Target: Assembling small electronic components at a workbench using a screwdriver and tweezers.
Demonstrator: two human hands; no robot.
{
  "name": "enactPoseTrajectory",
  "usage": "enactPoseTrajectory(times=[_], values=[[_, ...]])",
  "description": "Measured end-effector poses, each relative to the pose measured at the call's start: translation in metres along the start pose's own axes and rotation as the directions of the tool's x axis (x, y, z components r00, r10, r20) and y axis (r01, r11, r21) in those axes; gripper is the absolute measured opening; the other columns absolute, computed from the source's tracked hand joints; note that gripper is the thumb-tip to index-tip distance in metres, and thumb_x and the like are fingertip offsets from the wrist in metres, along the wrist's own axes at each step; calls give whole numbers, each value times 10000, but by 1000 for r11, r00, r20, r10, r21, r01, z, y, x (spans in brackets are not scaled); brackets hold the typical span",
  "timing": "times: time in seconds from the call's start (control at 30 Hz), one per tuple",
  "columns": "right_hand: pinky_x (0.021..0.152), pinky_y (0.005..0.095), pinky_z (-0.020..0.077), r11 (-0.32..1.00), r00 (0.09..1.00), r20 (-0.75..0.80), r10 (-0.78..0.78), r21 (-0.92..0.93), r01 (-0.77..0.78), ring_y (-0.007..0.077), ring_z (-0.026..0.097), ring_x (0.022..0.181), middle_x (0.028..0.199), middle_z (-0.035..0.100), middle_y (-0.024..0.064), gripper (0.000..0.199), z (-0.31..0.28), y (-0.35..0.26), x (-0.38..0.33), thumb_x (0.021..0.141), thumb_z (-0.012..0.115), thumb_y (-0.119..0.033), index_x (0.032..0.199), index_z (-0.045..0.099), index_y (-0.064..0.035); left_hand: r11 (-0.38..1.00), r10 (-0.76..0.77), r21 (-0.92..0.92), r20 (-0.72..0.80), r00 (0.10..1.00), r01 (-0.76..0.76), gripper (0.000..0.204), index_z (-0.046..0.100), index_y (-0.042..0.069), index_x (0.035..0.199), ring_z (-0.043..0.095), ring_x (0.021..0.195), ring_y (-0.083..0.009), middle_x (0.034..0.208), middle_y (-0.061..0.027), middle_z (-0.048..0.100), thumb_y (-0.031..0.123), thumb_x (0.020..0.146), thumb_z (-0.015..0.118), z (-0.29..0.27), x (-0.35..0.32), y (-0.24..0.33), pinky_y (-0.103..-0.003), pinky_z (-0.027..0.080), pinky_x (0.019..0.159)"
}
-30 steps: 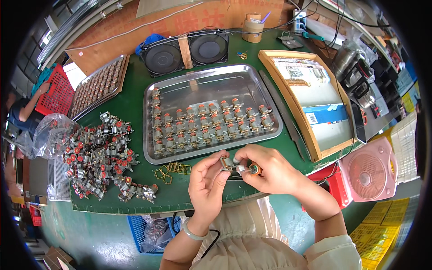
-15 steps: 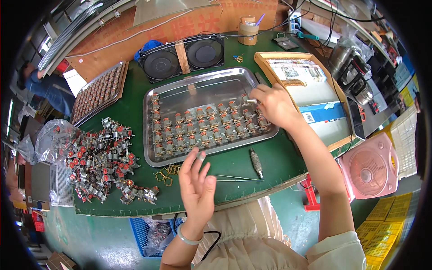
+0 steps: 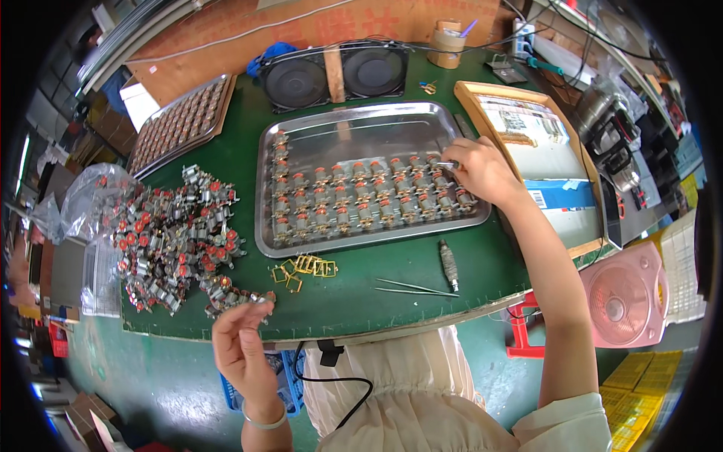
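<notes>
Motor at the right fingertips: a small silvery motor (image 3: 447,164) is pinched narrowly between thumb and fingers at the right end of the back row in the tray; whether its weight is already borne by the metal cannot be told.
Right hand (image 3: 486,172): it is kept over the same side of the tray as half a second ago, its grip small and closed.
Left hand (image 3: 245,354): it has been carried from the space before the tray to the near end of the loose pile (image 3: 181,241); the fingertips are brought to the motors there, but whether one is gripped cannot be told.
Tray (image 3: 399,135): rows of upright motors are held in its nearer part, and a column is lined up along its left side.
Hand tool (image 3: 449,265): since a second ago it has been put down, and it is left lying in front of the tray, beside the tweezers (image 3: 414,287).
Meaning of the change: the work is judged to be split between two places, tray and pile, with the tool freed.
Brass frames (image 3: 307,264): they are left loosely heaped between pile and tweezers.
Farther out: two black fans (image 3: 374,71) are stood behind the tray.
</notes>
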State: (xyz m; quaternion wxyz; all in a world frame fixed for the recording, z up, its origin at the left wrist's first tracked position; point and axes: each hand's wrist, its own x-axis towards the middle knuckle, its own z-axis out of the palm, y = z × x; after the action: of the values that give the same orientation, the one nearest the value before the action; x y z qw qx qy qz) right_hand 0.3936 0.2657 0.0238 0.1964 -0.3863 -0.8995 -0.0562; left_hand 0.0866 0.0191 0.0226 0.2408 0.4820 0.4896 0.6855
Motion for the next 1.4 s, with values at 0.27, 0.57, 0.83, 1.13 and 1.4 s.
enactPoseTrajectory(times=[0.27, 0.57, 0.83, 1.13, 1.4], values=[[536, 296, 458, 852, 999, -27, 18, 523, -1, 215, 581, 659, 806, 555, 108, 228, -21, -125, 16, 697, 612, 13, 922, 579, -10, 693, 144, 689, 156, 977, -213, 182, 573, 29, 995, 557, 961, -267, 1056, -111, 571, 32, 828, 502, -53, 13, -7, -445, 320, 957], [553, 320, 480, 827, 956, 168, -239, 551, 110, 227, 598, 661, 821, 536, 92, 344, 22, -259, 40, 687, 678, -139, 987, 534, -53, 523, 69, 799, 308, 949, -297, 291, 606, 110, 1017, 376, 1197, -292, 1155, -61, 536, 132, 728, 632, -56, 9, -21, -504, 130, 1029], [551, 273, 430, 594, 836, 375, -400, 801, -75, 148, 525, 572, 716, 553, 80, 240, 4, -244, 52, 667, 627, -55, 900, 594, -8, 495, 53, 819, 305, 951, -291, 355, 606, 135, 1030, 326, 1225, -280, 1179, -34, 512, 152, 682, 676, -59, 9, -26, -494, 85, 1034], [515, 181, 370, 65, 869, 493, -40, 870, -490, 19, 441, 622, 749, 532, -2, 253, -8, -257, 24, 749, 644, -67, 974, 560, 13, 723, 362, 570, 166, 917, -389, 325, 574, 29, 1016, 563, 858, -264, 953, -91, 601, 41, 700, 650, -30, 7, -20, -399, 404, 814], [598, 217, 424, 249, 995, 74, -60, 967, -57, 112, 565, 774, 939, 591, 90, 281, -14, -241, 21, 751, 600, 26, 1023, 542, -13, 953, -141, -242, 189, 972, 185, 255, 499, -60, 1094, 559, 835, -135, 1016, -99, 517, -24, 843, 516, -21, 8, -15, -241, 505, 702]])
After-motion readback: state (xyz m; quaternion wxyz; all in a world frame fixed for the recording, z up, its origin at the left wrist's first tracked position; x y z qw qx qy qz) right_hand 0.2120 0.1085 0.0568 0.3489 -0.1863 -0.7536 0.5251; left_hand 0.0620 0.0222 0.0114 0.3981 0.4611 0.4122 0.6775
